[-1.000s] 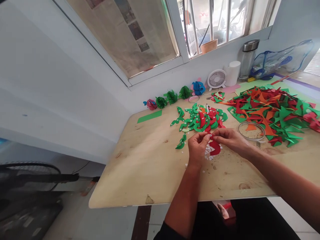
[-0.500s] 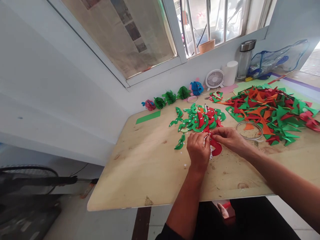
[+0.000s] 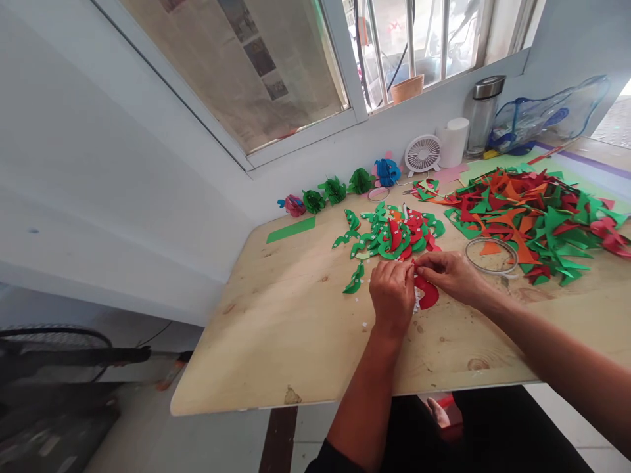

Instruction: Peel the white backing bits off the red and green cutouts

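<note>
Both hands meet at a red paper cutout (image 3: 428,293) low over the wooden table. My left hand (image 3: 393,290) is closed with its fingers pinched at the cutout's upper left edge. Opposite it, my right hand (image 3: 446,272) pinches the top of the same piece with thumb and forefinger. Small white paper bits (image 3: 417,301) show beneath, partly hidden by the left hand. Just beyond the fingertips lies a heap of curved green and red cutouts (image 3: 389,240) dotted with little white squares. A single green cutout (image 3: 353,278) lies left of my left hand.
A roll of tape (image 3: 491,256) lies right of my hands, before a large pile of red, orange and green scraps (image 3: 532,217). Folded paper ornaments (image 3: 335,190), a small white fan (image 3: 422,155) and a glass bottle (image 3: 485,118) line the wall. A green strip (image 3: 290,229) lies at left.
The hands stay nearly in place, fingertips still together at the top of the red cutout. The white bits under the left hand are a little more covered.
</note>
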The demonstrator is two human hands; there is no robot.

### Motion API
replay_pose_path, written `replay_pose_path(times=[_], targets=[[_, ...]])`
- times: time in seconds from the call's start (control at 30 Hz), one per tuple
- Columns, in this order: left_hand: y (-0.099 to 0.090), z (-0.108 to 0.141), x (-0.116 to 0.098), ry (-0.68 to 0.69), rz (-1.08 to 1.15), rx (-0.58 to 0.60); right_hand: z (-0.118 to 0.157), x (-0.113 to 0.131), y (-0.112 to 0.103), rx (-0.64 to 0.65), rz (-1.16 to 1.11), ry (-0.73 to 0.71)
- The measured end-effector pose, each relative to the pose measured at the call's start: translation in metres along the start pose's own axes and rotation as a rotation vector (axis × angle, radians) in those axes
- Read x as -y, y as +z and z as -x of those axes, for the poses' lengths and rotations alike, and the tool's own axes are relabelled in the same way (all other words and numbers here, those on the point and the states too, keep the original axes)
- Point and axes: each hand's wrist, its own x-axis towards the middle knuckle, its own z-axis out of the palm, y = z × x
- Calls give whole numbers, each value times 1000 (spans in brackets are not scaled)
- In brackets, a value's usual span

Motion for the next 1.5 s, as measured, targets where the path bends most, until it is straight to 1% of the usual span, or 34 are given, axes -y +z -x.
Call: replay_pose_path(times=[0.13, 0.33, 0.5, 0.67, 0.87, 1.07, 1.2, 1.33, 1.5], targets=[[0, 0, 0, 11, -5, 0, 0, 1, 0, 7, 32, -1], [1, -1, 1, 11, -13, 7, 0, 3, 0, 4, 13, -3], [1, -1, 1, -41, 24, 13, 0, 3, 0, 20, -9, 11], [-2, -2, -2, -95, 119, 26, 0, 2, -1, 3, -76, 31], [-5, -3, -4, -165, 154, 26, 0, 0, 0, 46, 23, 10], [-4, -3, -2, -165, 163, 42, 0, -2, 0, 59, 29, 21], [-5, -4, -2, -215, 202, 47, -1, -4, 0, 76, 5, 31], [-6, -4, -2, -267, 250, 61, -1, -5, 0, 47, -21, 46], [-6, -5, -3, -260, 243, 79, -2, -6, -1, 26, -10, 36]])
